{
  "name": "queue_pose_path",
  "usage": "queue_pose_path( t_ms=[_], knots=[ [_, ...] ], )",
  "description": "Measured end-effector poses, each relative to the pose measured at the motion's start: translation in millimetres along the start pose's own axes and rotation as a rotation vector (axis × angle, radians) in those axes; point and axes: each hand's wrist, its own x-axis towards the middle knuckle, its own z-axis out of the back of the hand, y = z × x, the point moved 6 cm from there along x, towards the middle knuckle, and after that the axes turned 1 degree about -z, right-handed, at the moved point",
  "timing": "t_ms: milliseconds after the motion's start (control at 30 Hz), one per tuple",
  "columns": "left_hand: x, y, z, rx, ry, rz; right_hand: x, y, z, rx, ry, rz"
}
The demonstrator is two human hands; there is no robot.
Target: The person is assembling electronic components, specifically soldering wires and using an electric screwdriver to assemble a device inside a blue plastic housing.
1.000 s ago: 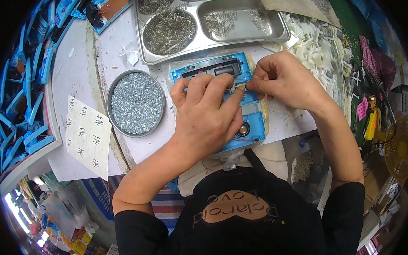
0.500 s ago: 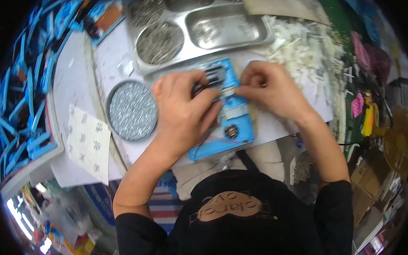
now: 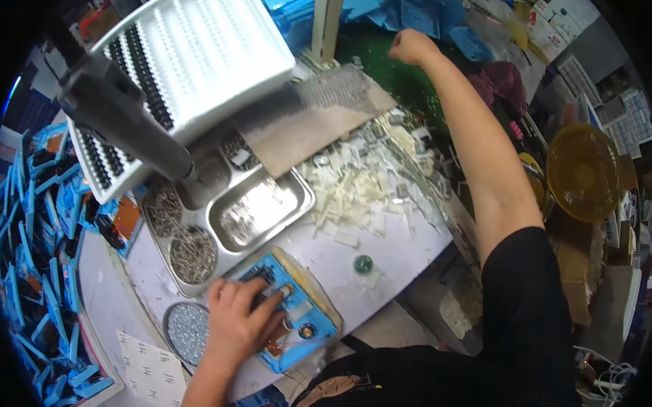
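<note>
A blue casing [image 3: 323,322] with round dark speaker [image 3: 306,331] sits partly under spread left hand [image 3: 238,316]; right hand [image 3: 414,47] curled.

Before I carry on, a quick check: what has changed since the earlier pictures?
The right hand has left the blue casing and swung forward, over the green surface; whether it holds anything is unclear. The view has turned, bringing the white tray and dark tool into sight. The left hand stays on the casing.
</note>
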Motion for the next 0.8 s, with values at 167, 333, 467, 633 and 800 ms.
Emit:
queue_pose_path(
  t_ms=[167,333,467,633,800],
  knots=[
    [-18,8,1,-0.015,-0.015,0.042,48,56,-4,-0.188,-0.271,0.091],
    [-10,9,-1,-0.072,0.007,0.062,104,84,-3,-0.238,-0.603,0.215],
    [-7,13,-9,-0.090,0.016,0.061,154,72,-14,-0.432,-0.563,0.228],
    [-5,13,0,-0.149,0.048,0.085,142,80,-27,-0.320,-0.473,0.361],
    [2,20,-8,-0.182,-0.031,0.086,125,-6,-71,-0.395,-0.198,0.325]
  ],
)
